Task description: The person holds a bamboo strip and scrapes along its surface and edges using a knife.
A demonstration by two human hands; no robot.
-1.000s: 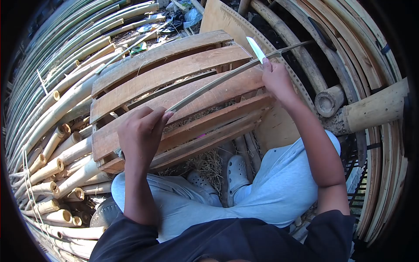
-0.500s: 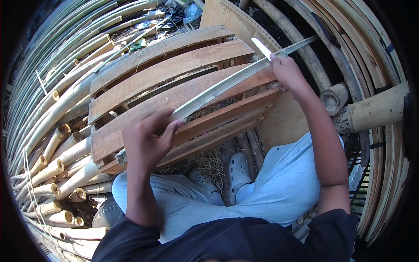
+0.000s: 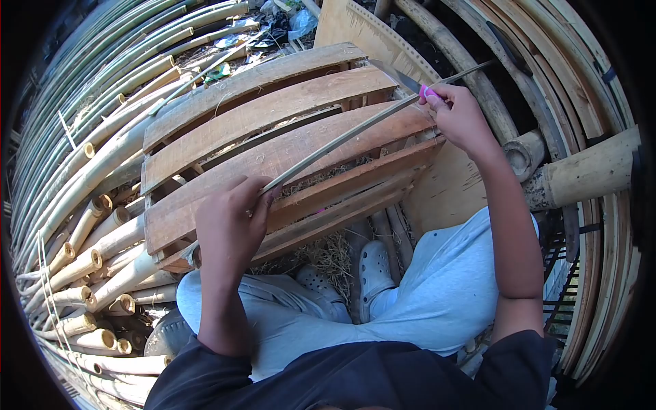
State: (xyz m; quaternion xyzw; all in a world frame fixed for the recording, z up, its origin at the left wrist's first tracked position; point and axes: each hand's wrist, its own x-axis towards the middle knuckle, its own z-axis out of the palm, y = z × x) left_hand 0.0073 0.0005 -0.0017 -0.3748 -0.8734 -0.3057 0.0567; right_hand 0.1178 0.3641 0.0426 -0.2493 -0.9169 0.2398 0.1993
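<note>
A long thin bamboo strip [image 3: 342,139] slants over the slatted wooden crate [image 3: 273,164], seen nearly edge-on. Its lower end is pinched in my left hand [image 3: 232,215], above the crate's near left part. My right hand [image 3: 456,115] grips a knife [image 3: 403,78] by its pink handle, close to the strip's upper part. The blade points up and left, over the crate's far right corner. Past my right hand the strip runs on to the upper right.
Bamboo poles [image 3: 102,150] are piled at the left. A curved board [image 3: 437,191] stands right of the crate. A thick bamboo post [image 3: 588,167] and long wooden strips [image 3: 594,273] are at the right. Straw [image 3: 328,260] lies by the shoes [image 3: 374,270].
The strip has turned from its broad pale face to a narrow edge. The knife blade has tilted flatter and looks darker, and its pink handle now shows. Both hands shifted right from the earliest frame.
</note>
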